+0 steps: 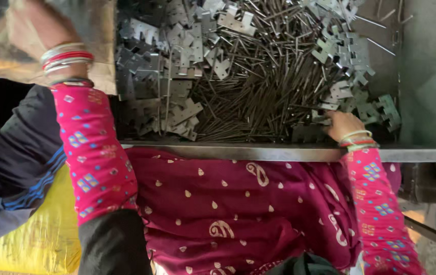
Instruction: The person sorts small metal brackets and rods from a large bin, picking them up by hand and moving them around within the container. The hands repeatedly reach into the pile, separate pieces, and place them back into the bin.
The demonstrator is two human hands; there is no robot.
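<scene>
Head view, near to far. Magenta patterned cloth (238,203) across lap; yellow sack (39,234) at lower left. Steel tray (279,152) rim just beyond lap. Right hand (343,126) inside tray at near edge, fingers curled down onto flat metal plates (376,109), touching them; firm grip or not, cannot tell. Heap of thin metal pins (259,86) mid-tray, plates scattered around and over it. Left hand (27,25) raised at upper left, blurred, against brown sacking (101,61); fingers' state cannot tell.
</scene>
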